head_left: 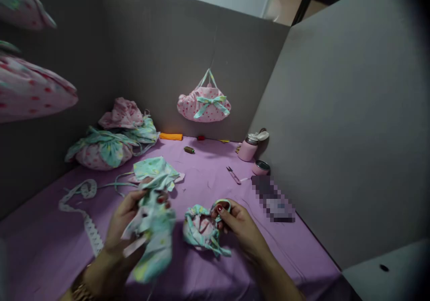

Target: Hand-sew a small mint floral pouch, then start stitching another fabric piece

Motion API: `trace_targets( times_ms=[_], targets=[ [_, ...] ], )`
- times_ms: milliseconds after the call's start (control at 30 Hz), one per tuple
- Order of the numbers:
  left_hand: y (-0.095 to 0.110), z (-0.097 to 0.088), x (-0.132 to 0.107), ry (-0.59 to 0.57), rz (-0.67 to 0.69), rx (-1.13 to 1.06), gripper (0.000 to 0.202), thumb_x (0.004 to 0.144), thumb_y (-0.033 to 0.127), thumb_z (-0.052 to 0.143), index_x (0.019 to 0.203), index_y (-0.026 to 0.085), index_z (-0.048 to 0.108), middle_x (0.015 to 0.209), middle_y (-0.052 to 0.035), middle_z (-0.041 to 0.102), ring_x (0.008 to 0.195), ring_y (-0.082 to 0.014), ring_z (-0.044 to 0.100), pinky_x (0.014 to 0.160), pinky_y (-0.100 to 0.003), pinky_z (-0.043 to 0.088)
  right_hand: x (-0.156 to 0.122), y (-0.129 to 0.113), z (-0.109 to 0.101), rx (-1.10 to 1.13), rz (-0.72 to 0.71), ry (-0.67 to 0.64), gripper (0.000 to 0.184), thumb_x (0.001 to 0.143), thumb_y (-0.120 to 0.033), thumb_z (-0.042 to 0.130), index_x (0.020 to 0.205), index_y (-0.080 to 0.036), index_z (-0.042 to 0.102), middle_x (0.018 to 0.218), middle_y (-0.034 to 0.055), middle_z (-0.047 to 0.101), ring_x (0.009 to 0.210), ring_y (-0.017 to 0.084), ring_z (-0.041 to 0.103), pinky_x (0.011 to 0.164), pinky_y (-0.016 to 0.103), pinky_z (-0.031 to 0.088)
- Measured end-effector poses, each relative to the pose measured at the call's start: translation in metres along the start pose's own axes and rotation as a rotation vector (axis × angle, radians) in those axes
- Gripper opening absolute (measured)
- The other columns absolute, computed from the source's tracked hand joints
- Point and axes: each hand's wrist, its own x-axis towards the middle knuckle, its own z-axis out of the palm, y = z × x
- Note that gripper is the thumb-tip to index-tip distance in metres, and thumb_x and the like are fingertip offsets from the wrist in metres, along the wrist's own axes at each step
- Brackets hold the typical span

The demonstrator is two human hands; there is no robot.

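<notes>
My left hand point(126, 222) is closed round a bunched piece of mint floral fabric point(156, 234), which hangs down from the fingers and is blurred by motion. White strips stick out of its left side. Held in the fingertips of my right hand point(240, 222) is the looped strap of a small gathered fabric pouch point(201, 229), mint outside and pink inside. The pouch hangs just above the purple cloth, its mouth facing me. Just beyond my left hand lie more mint fabric pieces point(156, 167) with thin ties.
White lace trim point(92, 231) curls at the left. Finished-looking pink and mint bags point(104, 151) are piled behind it. One bag point(204, 106) hangs on the back wall. Thread snips point(234, 175), a pink jar point(247, 149) and its lid point(261, 167) sit right; thread spools point(189, 149) lie at the back.
</notes>
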Motion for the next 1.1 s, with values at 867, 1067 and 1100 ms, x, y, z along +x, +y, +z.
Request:
trace_targets(
  times_ms=[867,1067,1100],
  targets=[
    [-0.058,0.045,0.01,-0.89,0.556,0.957,0.023,0.085,0.011,0.038,0.092,0.023,0.057,0.087,-0.0056,0.066,0.083,-0.0224,0.061,0.075,-0.035,0.05,0.0,0.013,-0.017,0.147,0.048,0.038,0.027,0.076,-0.041,0.066,0.073,-0.016,0.054,0.069,0.0004,0.063,0.047,0.005,0.047,0.043,0.017,0.029],
    [-0.055,0.043,0.015,-0.869,0.385,0.799,0.025,0.087,0.016,0.041,0.109,0.023,0.05,0.088,-0.0028,0.069,0.076,-0.017,0.065,0.068,-0.027,0.049,-0.008,0.01,-0.018,0.255,0.097,-0.012,0.029,0.073,-0.04,0.07,0.072,-0.016,0.055,0.064,-0.0003,0.061,0.046,0.005,0.048,0.043,0.017,0.029],
    [-0.055,0.043,0.016,-0.881,0.375,0.788,0.024,0.088,0.017,0.041,0.108,0.023,0.052,0.089,-0.0027,0.07,0.078,-0.0167,0.065,0.07,-0.026,0.049,-0.009,0.01,-0.018,0.271,0.102,-0.016,0.028,0.073,-0.039,0.071,0.072,-0.016,0.055,0.063,-0.0009,0.059,0.046,0.005,0.047,0.043,0.017,0.029]
  ],
)
